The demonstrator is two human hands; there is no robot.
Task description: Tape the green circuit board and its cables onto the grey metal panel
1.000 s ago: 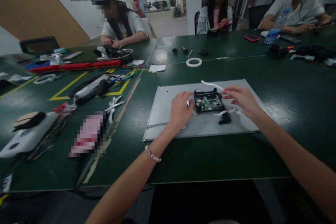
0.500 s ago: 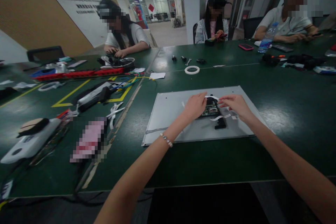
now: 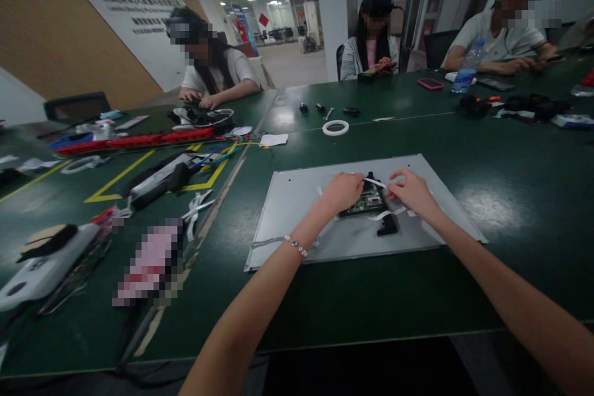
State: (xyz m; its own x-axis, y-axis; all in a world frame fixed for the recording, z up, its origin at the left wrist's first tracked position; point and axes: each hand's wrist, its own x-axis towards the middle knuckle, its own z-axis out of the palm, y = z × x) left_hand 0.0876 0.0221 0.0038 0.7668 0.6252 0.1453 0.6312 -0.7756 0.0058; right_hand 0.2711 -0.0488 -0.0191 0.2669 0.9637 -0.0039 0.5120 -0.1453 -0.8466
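Observation:
A light grey panel (image 3: 297, 216) lies on the green table, with a green circuit board (image 3: 366, 203) in a black frame on it. My left hand (image 3: 344, 190) is closed on the left end of a thin white strip (image 3: 375, 183), over the board's upper left. The strip runs nearly straight to my right hand (image 3: 411, 190), whose thumb and forefinger pinch its other end. A second white strip (image 3: 381, 216) curls below the board, beside a black bracket piece (image 3: 387, 226) on the panel.
Beyond the panel lie a white tape roll (image 3: 335, 128) and small tools (image 3: 328, 113) on the table (image 3: 371, 297). To the left are a pink item (image 3: 151, 260), a white device (image 3: 51, 266) and cables. Three people sit across the table; a bottle (image 3: 468, 68) stands at the right.
The white strip between my hands has gone from arched to nearly straight. My right hand has raised its fingers slightly, and the camera view has shifted a little.

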